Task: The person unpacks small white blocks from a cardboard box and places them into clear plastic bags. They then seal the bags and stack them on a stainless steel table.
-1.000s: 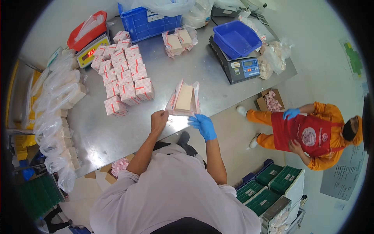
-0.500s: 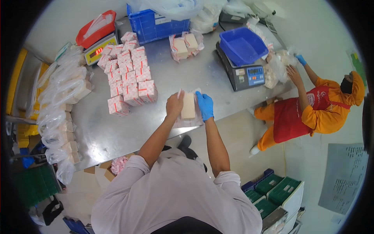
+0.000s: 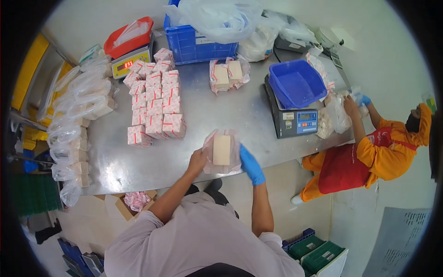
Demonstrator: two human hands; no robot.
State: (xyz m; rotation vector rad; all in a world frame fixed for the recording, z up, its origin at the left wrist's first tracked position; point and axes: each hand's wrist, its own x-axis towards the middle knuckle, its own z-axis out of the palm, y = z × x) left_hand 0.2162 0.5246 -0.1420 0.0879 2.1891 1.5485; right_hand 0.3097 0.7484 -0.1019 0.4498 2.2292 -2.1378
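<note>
A pale rectangular block (image 3: 221,151) lies on an opened pink-and-white wrapper (image 3: 209,157) at the front edge of the steel table (image 3: 138,171). My bare left hand (image 3: 197,160) grips the wrapper's left side with its fingers closed. My right hand (image 3: 250,164), in a blue glove, has its fingers pressed together at the wrapper's right side. Stacked wrapped packets (image 3: 156,106) stand behind and left of my left hand. Two more pale blocks (image 3: 227,73) sit in opened paper farther back.
Bagged blocks (image 3: 69,141) line the table's left end. A red tray (image 3: 117,46) tops a scale, and a blue crate (image 3: 194,48) stands behind. A blue tray (image 3: 295,81) sits on a black scale (image 3: 290,127). A co-worker (image 3: 360,157) in orange handles bags (image 3: 341,117) at the right.
Both my hands have moved with the wrapper and block, my left lately lowering from the wrapper's upper part. The co-worker has moved to the table and reached into the bags.
</note>
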